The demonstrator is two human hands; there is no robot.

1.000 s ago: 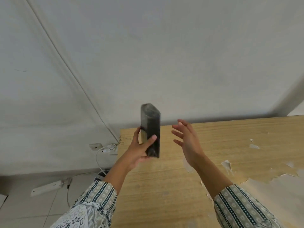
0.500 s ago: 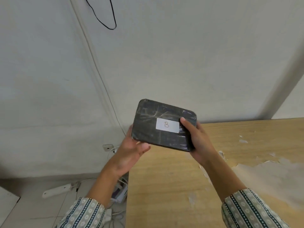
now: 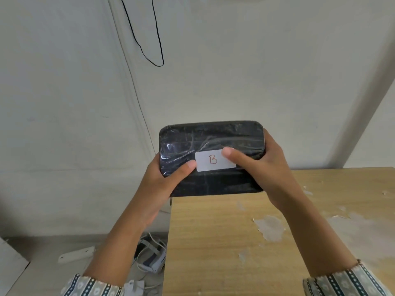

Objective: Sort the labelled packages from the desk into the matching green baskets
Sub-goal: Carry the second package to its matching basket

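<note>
A flat black package (image 3: pixel 213 137) wrapped in shiny film is held up in front of me, above the desk's far left corner. Its white label (image 3: pixel 210 160) shows a red letter B and faces me. My left hand (image 3: pixel 168 180) grips the package's left end, thumb on the front beside the label. My right hand (image 3: pixel 263 167) grips the right end, thumb resting on the label's right part. No green basket is in view.
The wooden desk (image 3: pixel 245 242) with peeling veneer patches fills the lower right. On the floor to its left lie a white headset with cables (image 3: pixel 151 257) and a white power strip (image 3: pixel 75 254). A black cable (image 3: pixel 149 39) loops down the wall ahead.
The package was edge-on in my left hand alone. It has turned label-side toward me, my right hand has taken its right end, and it now sits level and closer.
</note>
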